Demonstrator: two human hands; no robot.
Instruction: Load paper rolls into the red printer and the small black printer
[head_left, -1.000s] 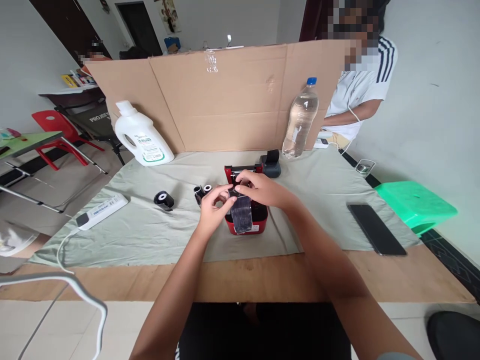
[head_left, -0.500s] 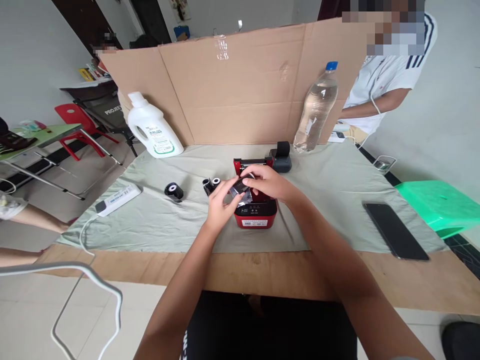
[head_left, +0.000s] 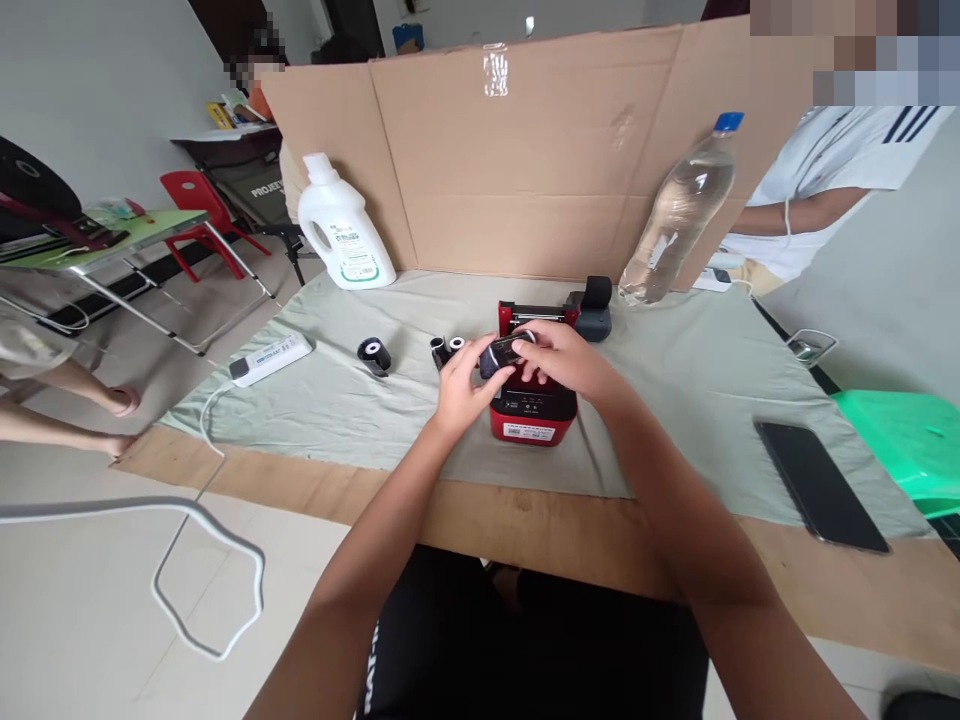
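A small red printer [head_left: 534,417] stands on the grey-green cloth [head_left: 675,400] in the middle of the table, its lid open at the back. Over its top, both hands hold a small black ribbon roll [head_left: 501,354]. My left hand [head_left: 463,385] pinches the roll's left end with closed fingers. My right hand [head_left: 562,358] covers its right side, fingers curled round it. Two small black spools [head_left: 448,348] lie just left of the printer, and another black roll [head_left: 373,355] rests further left.
A cardboard screen [head_left: 540,160] stands behind the cloth, with a white detergent bottle [head_left: 343,227] at its left and a clear water bottle [head_left: 679,215] at its right. A power strip [head_left: 270,358] lies left, a phone [head_left: 821,485] right. Another person's arm [head_left: 802,210] shows far right.
The loose dark ribbon that hung down over the printer's front has been wound up into a compact roll between my hands. The camera view has shifted left.
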